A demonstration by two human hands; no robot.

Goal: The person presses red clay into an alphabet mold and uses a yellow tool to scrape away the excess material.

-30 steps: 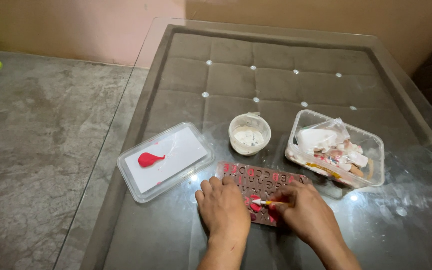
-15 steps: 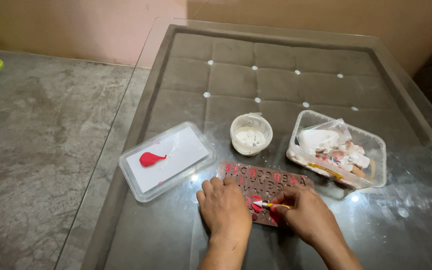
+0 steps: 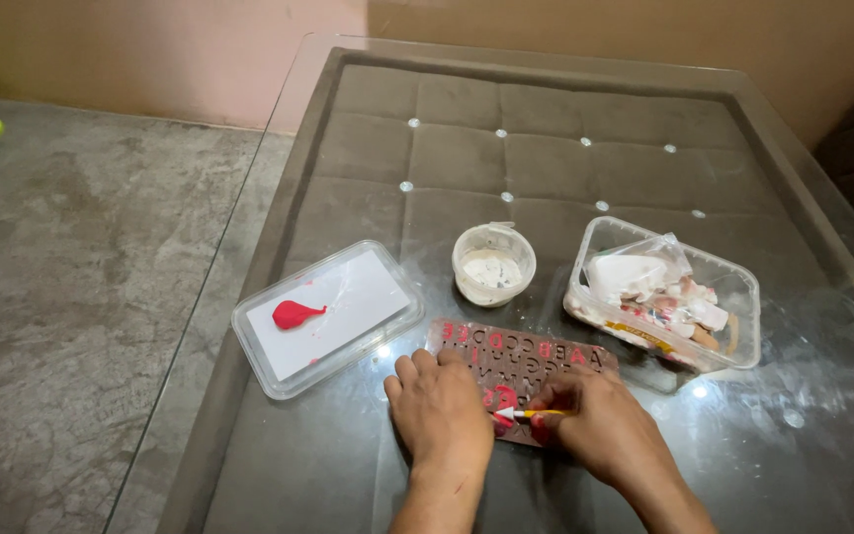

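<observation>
A brown letter mould [image 3: 521, 358] lies flat on the glass table, with red material in some cavities. My left hand [image 3: 442, 405] rests palm down on the mould's left part, pressing it to the glass. My right hand [image 3: 605, 425] grips a thin yellow stick with a white tip [image 3: 531, 413], its tip touching red material in the mould's lower middle.
A clear lid [image 3: 328, 314] holding white paper and a red lump [image 3: 294, 314] lies to the left. A small round tub of white paste [image 3: 493, 263] stands behind the mould. A clear box of packets [image 3: 662, 295] sits at right. The glass tabletop [image 3: 348, 119] covers a tufted cushion; concrete floor lies left.
The view has shifted very slightly. Both hands stay on the mould, with the stick tip making small movements in the red material.
</observation>
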